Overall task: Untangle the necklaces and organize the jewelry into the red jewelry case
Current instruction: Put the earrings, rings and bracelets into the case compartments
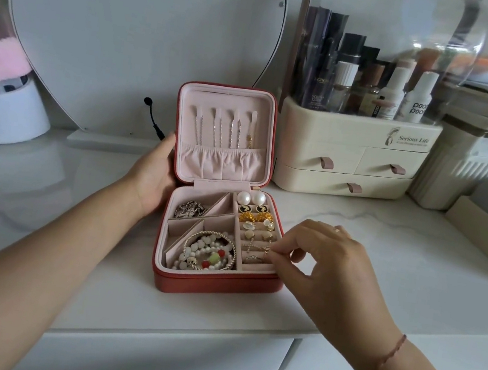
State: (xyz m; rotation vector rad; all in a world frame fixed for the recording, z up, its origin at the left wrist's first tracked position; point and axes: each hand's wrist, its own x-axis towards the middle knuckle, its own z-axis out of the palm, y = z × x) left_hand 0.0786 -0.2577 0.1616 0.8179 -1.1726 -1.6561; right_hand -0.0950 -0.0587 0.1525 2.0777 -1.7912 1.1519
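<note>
While the red jewelry case [213, 285] sits open near the front edge of the desk [386, 236], the right hand [326, 259] pinches a small gold piece [268, 251] between thumb and forefinger over the case's right-hand ring rolls [256, 235], beside the pearl bracelets [208, 252]. Farther back, the left hand [155, 178] grips the upright lid's left edge, its fingers hidden behind. Thin chains [222, 128] hang inside the lid, and a cream cosmetics organizer [350, 156] stands just to its right.
</note>
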